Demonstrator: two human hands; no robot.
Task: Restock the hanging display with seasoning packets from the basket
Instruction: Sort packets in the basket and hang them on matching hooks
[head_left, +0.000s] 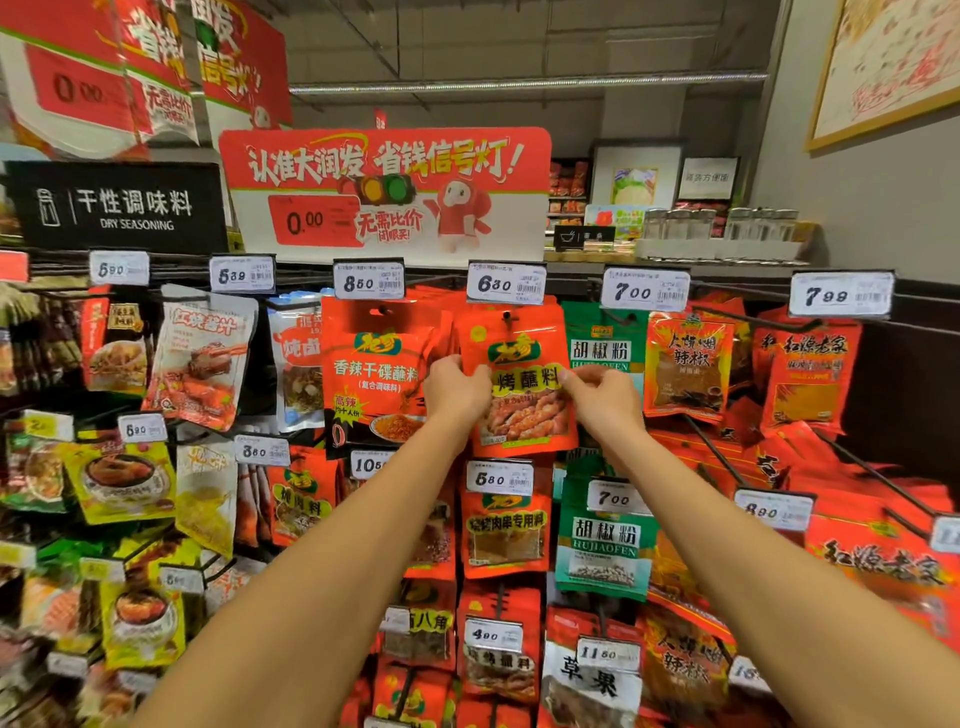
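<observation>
Now both my hands, left hand (453, 387) and right hand (597, 396), pinch the red seasoning packet (522, 387) on its peg (506, 315); hole seemingly threaded, else it drops

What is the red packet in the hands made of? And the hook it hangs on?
The red packet looks like glossy plastic film: it shines and crinkles, with a clear window showing food. The hook looks like thin dark metal wire, though it could be coated.

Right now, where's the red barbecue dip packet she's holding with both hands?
In the head view, the red barbecue dip packet hangs at centre on the top-row peg under the 6.30 price tag, between the spicy dip packet and the green pepper powder packet.
</observation>
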